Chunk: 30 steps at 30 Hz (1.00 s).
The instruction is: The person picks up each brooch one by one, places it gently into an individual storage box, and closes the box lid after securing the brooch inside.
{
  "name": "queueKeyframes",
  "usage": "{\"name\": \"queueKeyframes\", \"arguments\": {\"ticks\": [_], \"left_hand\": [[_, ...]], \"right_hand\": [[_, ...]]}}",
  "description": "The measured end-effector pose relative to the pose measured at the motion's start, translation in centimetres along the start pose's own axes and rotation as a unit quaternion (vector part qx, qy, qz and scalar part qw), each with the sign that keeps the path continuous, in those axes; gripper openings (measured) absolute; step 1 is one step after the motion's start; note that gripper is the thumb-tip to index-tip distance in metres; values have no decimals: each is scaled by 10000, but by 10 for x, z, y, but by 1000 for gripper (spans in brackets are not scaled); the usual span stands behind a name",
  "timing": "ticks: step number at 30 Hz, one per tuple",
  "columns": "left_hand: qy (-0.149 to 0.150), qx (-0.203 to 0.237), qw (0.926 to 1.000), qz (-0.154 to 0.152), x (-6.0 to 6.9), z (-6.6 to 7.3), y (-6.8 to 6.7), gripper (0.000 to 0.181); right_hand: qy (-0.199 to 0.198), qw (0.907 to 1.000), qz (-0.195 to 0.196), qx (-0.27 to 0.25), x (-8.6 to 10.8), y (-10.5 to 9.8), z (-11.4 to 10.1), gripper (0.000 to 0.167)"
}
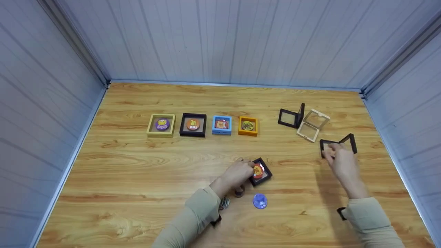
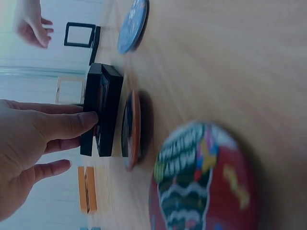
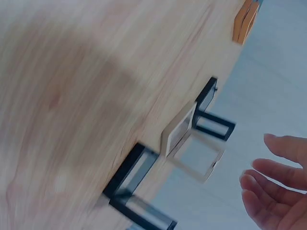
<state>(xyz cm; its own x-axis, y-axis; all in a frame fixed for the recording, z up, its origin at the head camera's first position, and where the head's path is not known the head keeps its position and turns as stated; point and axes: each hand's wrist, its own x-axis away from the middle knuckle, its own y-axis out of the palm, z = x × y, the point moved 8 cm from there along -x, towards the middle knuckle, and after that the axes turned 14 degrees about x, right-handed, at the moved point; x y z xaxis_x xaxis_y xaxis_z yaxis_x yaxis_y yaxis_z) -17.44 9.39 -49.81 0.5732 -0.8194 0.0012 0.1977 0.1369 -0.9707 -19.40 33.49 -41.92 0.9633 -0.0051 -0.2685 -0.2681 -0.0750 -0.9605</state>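
A black square display case (image 1: 265, 175) with a red round badge (image 1: 258, 171) inside lies on the table. My left hand (image 1: 237, 174) touches its left side. In the left wrist view, the fingers (image 2: 88, 119) press on the lid, the thumb stands apart, and a narrow gap shows between the case's halves. My right hand (image 1: 344, 167) hovers over an opened black case (image 1: 351, 141) at the right. Its fingers are loosely bent and hold nothing in the right wrist view. Near the left forearm lie a purple badge (image 1: 260, 201), a brown-edged badge (image 2: 135, 127) and a red Christmas badge (image 2: 206, 177).
A row of closed cases with badges stands farther back: yellow (image 1: 149, 125), black (image 1: 182, 125), blue (image 1: 222, 131) and orange (image 1: 247, 133). Right of them lie another opened black case (image 1: 279, 119) and an opened cream case (image 1: 308, 139). Panel walls (image 1: 220, 44) enclose the table.
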Motion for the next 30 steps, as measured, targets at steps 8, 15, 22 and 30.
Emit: {"name": "queueKeyframes", "arguments": {"ticks": [8,15,22,30], "left_hand": [[-123,-41,9999,95,6,-17,-5,16],[-471,267,9985,51,13,-33,-8,19],[-788,339,9960,253,24,-48,-11,20],[-952,607,9919,586,41,-63,-13,16]], "right_hand": [[660,9972,-140,318,-13,-5,46,37],[1006,9918,-531,586,-17,5,76,47],[1146,9865,-1069,477,-15,21,92,42],[1150,9896,-819,269,-12,26,93,26]]}}
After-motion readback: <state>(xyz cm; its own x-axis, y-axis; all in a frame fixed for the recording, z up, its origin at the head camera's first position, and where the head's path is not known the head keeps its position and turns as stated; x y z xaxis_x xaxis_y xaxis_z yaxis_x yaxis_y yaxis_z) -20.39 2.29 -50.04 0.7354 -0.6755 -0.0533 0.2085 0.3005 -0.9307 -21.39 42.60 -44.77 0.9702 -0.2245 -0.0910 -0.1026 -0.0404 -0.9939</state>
